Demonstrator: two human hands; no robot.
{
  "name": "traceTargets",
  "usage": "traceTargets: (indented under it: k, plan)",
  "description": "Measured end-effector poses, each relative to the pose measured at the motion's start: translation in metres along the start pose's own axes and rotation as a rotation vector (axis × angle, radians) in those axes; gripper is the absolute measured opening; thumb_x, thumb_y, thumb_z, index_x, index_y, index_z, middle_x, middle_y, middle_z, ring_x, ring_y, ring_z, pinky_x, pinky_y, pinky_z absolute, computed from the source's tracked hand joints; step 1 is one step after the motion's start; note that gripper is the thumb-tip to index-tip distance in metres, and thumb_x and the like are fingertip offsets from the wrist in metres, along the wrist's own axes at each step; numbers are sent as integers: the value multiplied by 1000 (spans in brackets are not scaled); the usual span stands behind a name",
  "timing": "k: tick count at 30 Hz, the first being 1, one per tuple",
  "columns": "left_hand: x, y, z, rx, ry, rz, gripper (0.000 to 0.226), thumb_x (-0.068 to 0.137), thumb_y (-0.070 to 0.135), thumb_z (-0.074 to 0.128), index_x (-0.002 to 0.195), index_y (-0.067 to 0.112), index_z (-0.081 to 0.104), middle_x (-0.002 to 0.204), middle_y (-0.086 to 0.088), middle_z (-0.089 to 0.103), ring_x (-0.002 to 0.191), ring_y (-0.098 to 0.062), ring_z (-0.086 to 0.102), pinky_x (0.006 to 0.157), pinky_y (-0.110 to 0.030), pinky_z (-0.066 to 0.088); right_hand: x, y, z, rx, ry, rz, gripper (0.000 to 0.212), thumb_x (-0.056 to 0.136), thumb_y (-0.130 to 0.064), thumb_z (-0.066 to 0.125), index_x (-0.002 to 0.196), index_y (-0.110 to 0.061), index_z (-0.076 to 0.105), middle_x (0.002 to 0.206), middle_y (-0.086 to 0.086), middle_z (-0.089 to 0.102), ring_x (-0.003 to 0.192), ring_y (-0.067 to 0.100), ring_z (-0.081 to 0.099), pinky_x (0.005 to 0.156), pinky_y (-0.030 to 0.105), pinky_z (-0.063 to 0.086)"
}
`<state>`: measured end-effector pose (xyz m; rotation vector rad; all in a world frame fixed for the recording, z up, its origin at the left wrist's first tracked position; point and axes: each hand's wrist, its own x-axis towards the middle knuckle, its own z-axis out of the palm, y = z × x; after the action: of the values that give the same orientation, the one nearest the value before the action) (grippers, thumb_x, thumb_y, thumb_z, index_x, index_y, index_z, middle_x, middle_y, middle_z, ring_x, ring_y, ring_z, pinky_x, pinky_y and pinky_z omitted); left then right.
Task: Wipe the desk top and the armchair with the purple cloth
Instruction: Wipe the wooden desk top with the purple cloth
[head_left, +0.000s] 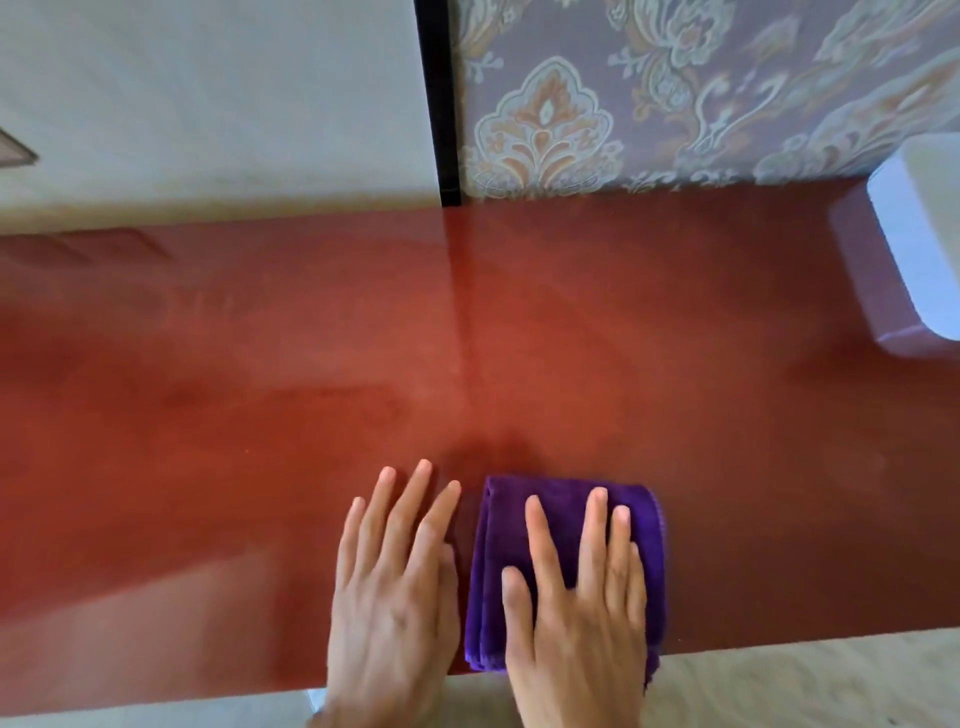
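A glossy reddish-brown worktop (260, 389) fills most of the view, running from the left edge to the right. Its polish carries faint reflections, among them a darker vertical streak below the black strip (439, 104) on the wall behind. To the left of that strip the wall is a plain pale panel (208, 93); to the right it is covered in mauve wallpaper (675, 88) with a pale, ornate floral pattern. A white, rounded object (919, 234) stands on the worktop at the far right, cut off by the edge of the view, with its reflection on the surface just beside it. Below the worktop's near edge, a pale, faintly veined floor (805, 686) shows.

The purple cloth (561, 504) lies near the front edge of the worktop, a little right of centre. It is folded into a thick, narrow pad with several layers showing along its left side, and its near end reaches the worktop's edge. The fabric is a deep violet and looks soft and plush.

The right hand (576, 613) lies flat on top of the cloth, fingers (595, 519) straight and slightly spread, pressing down rather than gripping it. The left hand (389, 597) rests palm down on the bare worktop just beside the cloth's left edge, fingers extended and holding nothing.
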<state>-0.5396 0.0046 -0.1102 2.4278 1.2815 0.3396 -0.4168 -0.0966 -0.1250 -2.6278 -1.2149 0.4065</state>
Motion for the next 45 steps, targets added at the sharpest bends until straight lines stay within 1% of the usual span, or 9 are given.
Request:
traceTargets:
  k: [2,7,11,16,23,28,35,41,45]
  plan:
    - [0,-26,-4,40,-31,-44,47,98,28,43,141,22,60,160,-1,41,153,-27,30,122,-53,25,11,-7,2,11,-16,29,59,93,-52,42,150,-35,42,165,16,21,151,37,23,118,54,25]
    - [-3,-49,-7,72,-63,62,46,95,32,47,137,24,64,158,-3,44,151,-28,34,121,-54,28,67,-5,-6,-114,43,71,61,96,-53,41,154,-35,34,165,18,17,152,38,17,122,54,15]
    - [16,-58,-10,55,-71,32,49,98,36,44,144,26,56,161,-2,39,154,-27,26,122,-54,25,129,-12,-8,-187,80,56,61,99,-55,33,157,-35,26,165,19,15,152,39,14,123,54,12]
    - [50,-76,-14,133,-140,24,50,103,40,37,153,33,44,166,2,29,157,-24,15,126,-50,17,201,-30,-4,-192,151,43,60,99,-55,29,156,-36,28,164,21,18,152,40,14,122,55,13]
    - [51,-92,-13,238,-181,87,51,104,40,39,155,37,37,167,2,26,156,-26,19,124,-50,23,274,-61,-4,-135,133,79,64,96,-60,22,157,-41,20,167,16,10,154,36,4,124,52,2]
    - [56,-93,-17,216,-150,86,46,105,43,38,150,38,45,164,2,34,152,-27,28,122,-48,25,299,-89,0,-119,109,129,67,94,-64,18,157,-42,16,168,14,5,154,35,-1,123,52,-3]
    - [53,-117,-29,126,-76,127,42,105,39,42,143,32,57,155,-2,47,145,-28,38,115,-47,32,287,-160,26,-135,92,38,69,93,-69,18,157,-42,15,167,17,5,154,37,-1,123,52,-3]
    - [20,-180,-67,82,62,-34,39,101,27,50,138,20,61,149,-3,53,144,-25,41,114,-47,34,201,-229,61,-140,81,-164,66,95,-67,20,156,-44,17,167,15,7,154,36,3,124,50,1]
    - [0,-221,-93,54,101,-141,43,103,29,43,144,22,55,152,-1,50,146,-25,39,115,-45,35,114,-272,90,-112,97,-175,64,98,-62,23,157,-39,20,166,19,9,154,38,4,123,53,4]
